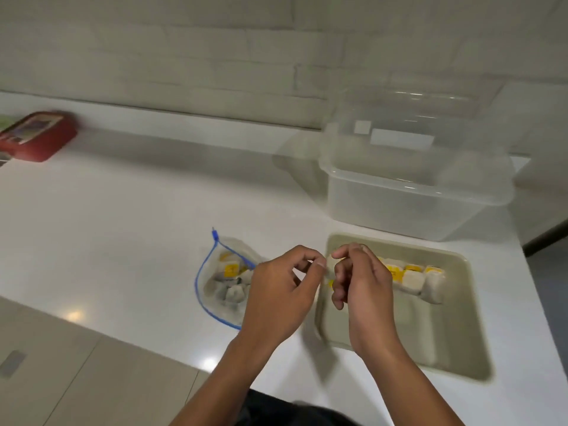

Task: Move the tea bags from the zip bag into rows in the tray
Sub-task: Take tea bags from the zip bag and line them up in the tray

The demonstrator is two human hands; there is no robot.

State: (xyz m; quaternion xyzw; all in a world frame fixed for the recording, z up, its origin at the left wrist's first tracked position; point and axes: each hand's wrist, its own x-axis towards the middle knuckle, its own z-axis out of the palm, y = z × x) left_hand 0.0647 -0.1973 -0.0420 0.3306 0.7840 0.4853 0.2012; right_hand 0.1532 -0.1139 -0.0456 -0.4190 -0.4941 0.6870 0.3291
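Over the white bench (pixel 129 229), a person's left hand (pixel 276 290) and right hand (pixel 362 284) meet above the left end of the tray (pixel 461 305), fingers curled, both pinching one small pale tea bag (pixel 329 267) between fingertips; a row of tea bags (pixel 415 279) lies along the tray's far side; the blue-edged zip bag (pixel 226 284), holding more, lies open just left of the tray, near the bench's front edge; a clear tub (pixel 412 186) stands behind the tray; a red container (pixel 38 135) sits at the far left corner.

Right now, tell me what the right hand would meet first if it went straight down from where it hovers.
Probably the tray floor near the row of tea bags; the right hand hovers above it, though depth is unclear.
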